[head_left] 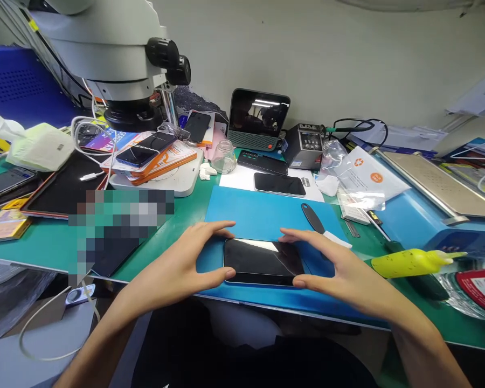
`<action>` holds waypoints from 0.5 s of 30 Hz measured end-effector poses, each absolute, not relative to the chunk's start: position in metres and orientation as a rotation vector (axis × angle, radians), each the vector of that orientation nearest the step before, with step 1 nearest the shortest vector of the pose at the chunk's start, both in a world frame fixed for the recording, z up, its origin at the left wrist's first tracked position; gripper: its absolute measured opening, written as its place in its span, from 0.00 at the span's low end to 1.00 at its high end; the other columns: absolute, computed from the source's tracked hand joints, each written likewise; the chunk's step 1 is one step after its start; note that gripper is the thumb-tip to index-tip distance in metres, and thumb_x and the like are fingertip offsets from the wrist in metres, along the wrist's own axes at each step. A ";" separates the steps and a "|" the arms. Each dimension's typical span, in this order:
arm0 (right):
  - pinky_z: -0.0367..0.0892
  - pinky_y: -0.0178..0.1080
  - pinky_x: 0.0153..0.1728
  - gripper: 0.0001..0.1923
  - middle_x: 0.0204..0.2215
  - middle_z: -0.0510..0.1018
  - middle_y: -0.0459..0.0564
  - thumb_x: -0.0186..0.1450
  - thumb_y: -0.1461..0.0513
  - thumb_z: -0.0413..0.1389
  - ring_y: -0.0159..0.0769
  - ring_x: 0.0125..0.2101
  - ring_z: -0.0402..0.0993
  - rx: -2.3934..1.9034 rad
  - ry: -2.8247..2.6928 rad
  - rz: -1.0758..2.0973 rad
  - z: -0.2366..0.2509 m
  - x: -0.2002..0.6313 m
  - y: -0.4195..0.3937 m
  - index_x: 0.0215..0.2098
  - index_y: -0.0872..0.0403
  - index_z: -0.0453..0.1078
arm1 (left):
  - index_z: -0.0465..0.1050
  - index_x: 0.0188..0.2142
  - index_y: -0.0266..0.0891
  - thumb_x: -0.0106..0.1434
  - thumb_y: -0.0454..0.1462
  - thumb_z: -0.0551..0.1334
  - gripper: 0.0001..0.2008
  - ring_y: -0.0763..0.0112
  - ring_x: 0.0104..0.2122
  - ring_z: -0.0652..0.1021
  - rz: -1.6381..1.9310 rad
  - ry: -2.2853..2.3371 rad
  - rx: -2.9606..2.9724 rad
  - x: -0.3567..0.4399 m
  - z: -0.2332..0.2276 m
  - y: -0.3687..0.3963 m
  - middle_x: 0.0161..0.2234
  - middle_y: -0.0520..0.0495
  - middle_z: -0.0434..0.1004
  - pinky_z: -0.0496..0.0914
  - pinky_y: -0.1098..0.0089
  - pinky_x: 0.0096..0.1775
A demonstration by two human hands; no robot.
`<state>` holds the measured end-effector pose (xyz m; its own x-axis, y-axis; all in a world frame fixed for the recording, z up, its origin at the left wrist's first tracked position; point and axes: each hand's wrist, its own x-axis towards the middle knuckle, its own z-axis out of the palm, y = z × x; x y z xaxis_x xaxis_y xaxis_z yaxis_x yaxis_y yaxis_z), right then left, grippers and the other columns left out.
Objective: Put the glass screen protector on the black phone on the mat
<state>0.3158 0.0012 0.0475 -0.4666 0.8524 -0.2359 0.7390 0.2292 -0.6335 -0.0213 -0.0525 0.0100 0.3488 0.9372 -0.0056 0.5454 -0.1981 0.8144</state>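
Observation:
A black smartphone [262,264] lies lengthwise on the blue work mat [246,207], screen up, with a bright reflection along its far edge. My left hand [189,258] is at its left end, thumb on the near corner and fingers curved toward the far corner. At the opposite end, my right hand [333,264] has its thumb on the near corner and fingertips by the far edge. Both hands hold the phone between them; some fingers are hidden. Beyond the right fingers rests a black-handled tool with a pale blade [313,218].
A microscope [97,59] overhangs stacked boxes and phones at left. Another phone [280,185] and a glass jar [224,156] sit behind the mat. A smart display [259,116] stands near the wall. At right are a yellow squeeze bottle [408,263] and a blue machine [440,215].

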 end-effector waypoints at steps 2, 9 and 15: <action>0.61 0.60 0.71 0.40 0.70 0.72 0.47 0.63 0.38 0.67 0.56 0.71 0.65 -1.504 -2.358 1.017 0.044 0.318 0.002 0.69 0.36 0.67 | 0.52 0.73 0.63 0.71 0.46 0.69 0.38 0.62 0.69 0.68 0.668 1.292 1.914 -0.021 0.008 -0.053 0.68 0.53 0.69 0.61 0.55 0.71; 0.71 0.54 0.66 0.35 0.66 0.77 0.49 0.65 0.43 0.68 0.53 0.65 0.75 -1.408 -2.359 0.826 0.022 0.329 -0.003 0.67 0.36 0.69 | 0.47 0.75 0.57 0.70 0.51 0.69 0.43 0.52 0.71 0.63 0.656 1.471 2.148 -0.020 0.002 -0.062 0.71 0.46 0.64 0.64 0.49 0.69; 0.78 0.47 0.60 0.37 0.64 0.79 0.44 0.65 0.45 0.69 0.49 0.60 0.80 -1.342 -2.397 0.669 0.014 0.333 -0.008 0.69 0.32 0.65 | 0.65 0.64 0.47 0.68 0.57 0.69 0.33 0.49 0.62 0.71 0.703 1.697 2.243 -0.026 -0.006 -0.082 0.60 0.42 0.75 0.69 0.52 0.59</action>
